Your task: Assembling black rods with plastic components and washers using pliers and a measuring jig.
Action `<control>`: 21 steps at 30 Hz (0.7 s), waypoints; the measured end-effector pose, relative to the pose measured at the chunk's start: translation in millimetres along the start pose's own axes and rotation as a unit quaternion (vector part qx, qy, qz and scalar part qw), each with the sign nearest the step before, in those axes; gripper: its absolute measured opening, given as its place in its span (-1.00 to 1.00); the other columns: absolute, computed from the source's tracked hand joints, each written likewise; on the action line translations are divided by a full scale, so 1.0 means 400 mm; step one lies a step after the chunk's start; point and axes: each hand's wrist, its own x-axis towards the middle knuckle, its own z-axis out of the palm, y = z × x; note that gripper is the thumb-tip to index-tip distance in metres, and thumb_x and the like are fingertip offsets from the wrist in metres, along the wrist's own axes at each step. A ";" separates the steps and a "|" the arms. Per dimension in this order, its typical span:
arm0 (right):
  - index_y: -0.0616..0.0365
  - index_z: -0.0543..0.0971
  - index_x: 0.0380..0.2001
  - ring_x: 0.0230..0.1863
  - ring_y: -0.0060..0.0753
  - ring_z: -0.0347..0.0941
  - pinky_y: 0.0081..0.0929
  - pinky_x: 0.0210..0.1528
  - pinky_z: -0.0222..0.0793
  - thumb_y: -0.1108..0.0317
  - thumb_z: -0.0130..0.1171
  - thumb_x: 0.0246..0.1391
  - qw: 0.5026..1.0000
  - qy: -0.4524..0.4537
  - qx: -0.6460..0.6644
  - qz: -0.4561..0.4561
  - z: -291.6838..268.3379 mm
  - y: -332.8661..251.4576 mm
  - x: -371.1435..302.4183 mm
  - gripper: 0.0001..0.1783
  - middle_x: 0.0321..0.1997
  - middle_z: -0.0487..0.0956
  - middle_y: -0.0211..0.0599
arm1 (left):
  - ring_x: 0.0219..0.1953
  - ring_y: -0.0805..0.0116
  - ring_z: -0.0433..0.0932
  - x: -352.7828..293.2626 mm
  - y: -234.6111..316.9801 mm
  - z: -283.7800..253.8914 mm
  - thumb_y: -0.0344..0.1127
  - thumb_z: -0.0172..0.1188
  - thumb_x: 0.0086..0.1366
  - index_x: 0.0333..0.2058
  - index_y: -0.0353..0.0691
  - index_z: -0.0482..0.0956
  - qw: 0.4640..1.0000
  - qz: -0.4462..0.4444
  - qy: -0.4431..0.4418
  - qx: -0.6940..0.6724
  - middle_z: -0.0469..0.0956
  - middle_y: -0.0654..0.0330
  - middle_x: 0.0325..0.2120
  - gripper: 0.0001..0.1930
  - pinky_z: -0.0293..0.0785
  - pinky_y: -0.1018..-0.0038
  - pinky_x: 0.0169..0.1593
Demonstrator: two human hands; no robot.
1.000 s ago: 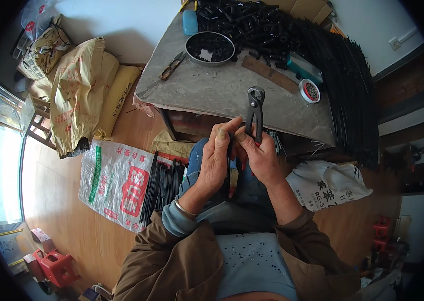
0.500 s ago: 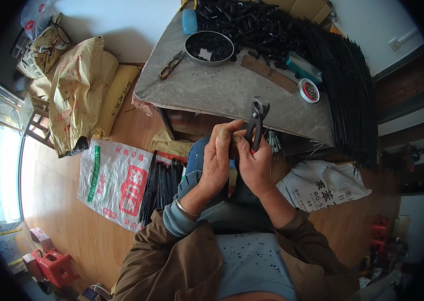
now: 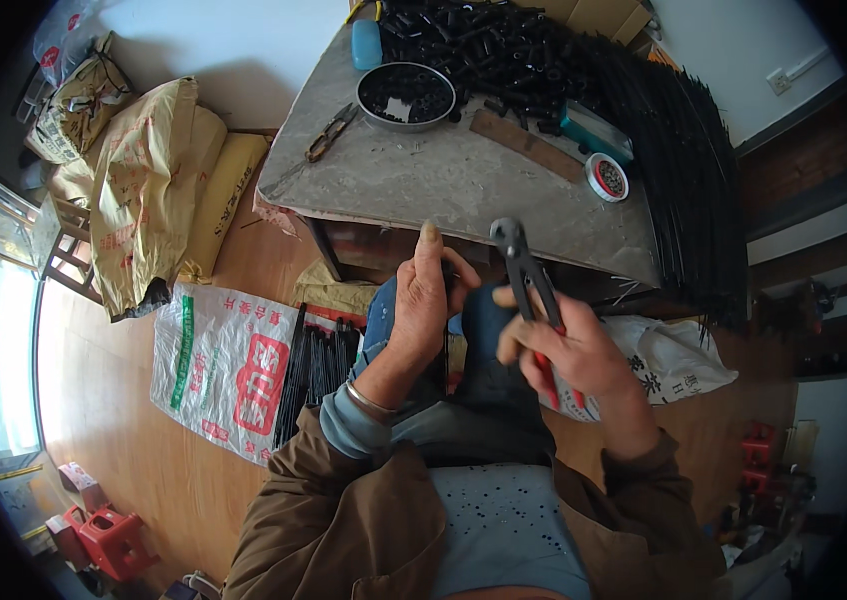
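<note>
Over my lap, my right hand point(image 3: 583, 345) grips black pliers point(image 3: 518, 262) with red handles, their jaws pointing away from me above the table's near edge. To the left of them my left hand point(image 3: 421, 305) has its thumb raised and its fingers curled round a small dark piece, mostly hidden. The two hands are apart. Beyond them stands a grey-topped table point(image 3: 383, 180). On it are a round metal bowl point(image 3: 406, 124) of small black parts, a pair of scissors point(image 3: 330, 133) and a small round tub point(image 3: 607, 178) of tiny metal bits.
A heap of black tubes point(image 3: 483, 45) and long black strands point(image 3: 683, 170) cover the table's far and right parts. A rusty flat bar point(image 3: 526, 146) lies near a teal box point(image 3: 595, 132). Sacks point(image 3: 148, 180) stand at left; black rods point(image 3: 318, 365) lie on a white sack point(image 3: 213, 360).
My right hand has moved right and nearer with the pliers, away from my left hand. My left thumb has lifted. The view has shifted slightly.
</note>
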 end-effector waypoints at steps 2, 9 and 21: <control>0.30 0.26 0.15 -0.71 -0.66 0.31 -0.67 -0.68 0.24 0.39 -0.11 0.30 0.994 -0.042 -0.023 0.094 -0.023 -0.009 -0.046 -0.61 -0.51 0.48 -0.27 | -0.74 0.61 0.14 0.007 -0.002 -0.006 0.25 -0.34 0.40 -0.64 -0.26 0.51 1.000 -0.005 -0.017 0.000 0.23 0.35 -0.85 -0.25 0.03 0.59 -0.62; 0.29 0.29 0.09 -0.70 -0.72 0.16 -0.66 -0.63 0.23 0.42 -0.17 0.31 0.983 -0.075 -0.002 0.166 -0.010 0.041 -0.070 -0.67 -0.62 0.30 -0.49 | -0.66 0.56 0.28 -0.021 0.027 0.052 0.27 -0.33 0.38 -0.62 -0.29 0.52 0.996 -0.017 -0.066 0.061 0.40 0.29 -0.73 -0.24 0.19 0.61 -0.58; 0.26 0.28 0.04 -0.69 -0.74 0.12 -0.69 -0.63 0.18 0.41 -0.15 0.30 0.979 -0.094 0.003 0.182 -0.032 0.015 -0.081 -0.71 -0.63 0.24 -0.54 | -0.76 0.56 0.20 -0.018 0.014 0.052 0.26 -0.33 0.39 -0.63 -0.27 0.48 0.996 -0.016 -0.069 0.048 0.31 0.30 -0.77 -0.27 0.10 0.61 -0.62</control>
